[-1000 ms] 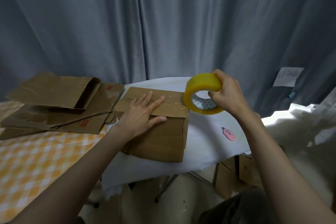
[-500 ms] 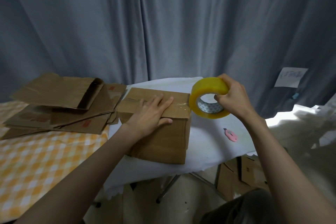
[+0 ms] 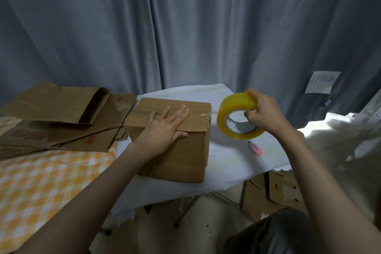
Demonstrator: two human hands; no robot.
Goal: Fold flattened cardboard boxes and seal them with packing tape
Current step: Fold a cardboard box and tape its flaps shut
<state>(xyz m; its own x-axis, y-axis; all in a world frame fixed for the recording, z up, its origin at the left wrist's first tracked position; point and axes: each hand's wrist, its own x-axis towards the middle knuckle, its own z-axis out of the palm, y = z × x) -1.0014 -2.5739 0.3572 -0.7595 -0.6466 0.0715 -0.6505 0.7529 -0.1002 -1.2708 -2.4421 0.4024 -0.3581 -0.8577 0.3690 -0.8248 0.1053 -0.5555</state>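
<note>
The brown cardboard box [image 3: 171,142] stands folded on the white-clothed table [image 3: 231,159], its top flaps closed, so whatever it may contain cannot be seen. The person's left hand [image 3: 165,128] lies flat and spread open across the flap seam, gripping nothing, simply pressing the flaps down. The right hand [image 3: 261,112] is curled closed around the wide yellow roll of clear packing tape [image 3: 237,117], thumb hooked through its core, holding it just off the box's right edge, with a clear strip [image 3: 201,116] running from the roll back along the seam toward the left fingertips. The main risk appears to be the strip twisting or sticking to itself if the roll tilts while tension is uneven, or wandering off the seam and leaving a gap. Should the left palm ease off, the flaps could spring up and wrinkle the tape. A small pink cutter [image 3: 255,148] lies on the cloth just below the roll, within reach. A stack of flattened brown cardboard boxes [image 3: 61,117] waits on the orange checked cloth [image 3: 41,183] to the left.
</note>
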